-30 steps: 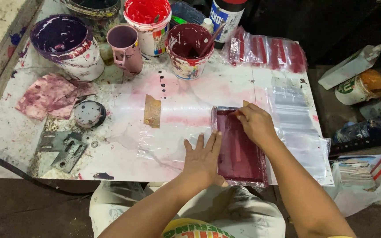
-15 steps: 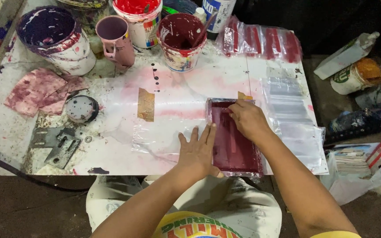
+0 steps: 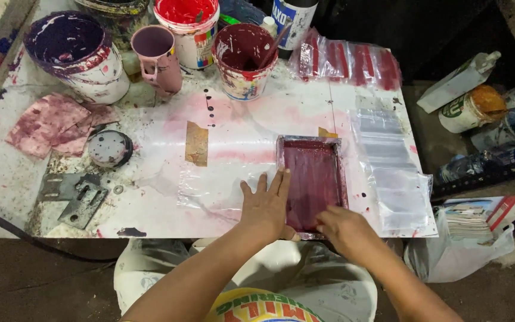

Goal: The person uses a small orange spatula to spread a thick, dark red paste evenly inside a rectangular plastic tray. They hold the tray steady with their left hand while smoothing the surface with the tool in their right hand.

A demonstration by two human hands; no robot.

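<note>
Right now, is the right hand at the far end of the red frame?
No, the right hand is at the near end of the red frame, by the table edge.

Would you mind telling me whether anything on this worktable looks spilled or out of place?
Yes: a trail of dark paint drips runs across the white table below the pink mug, and stained rags lie crumpled at its left edge. The screen frame under both hands sits square.

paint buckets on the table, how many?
3 in the back row: purple-stained white bucket far left, white bucket of red paint middle, maroon-stained bucket right. A dark container behind is cropped, possibly more.
</note>
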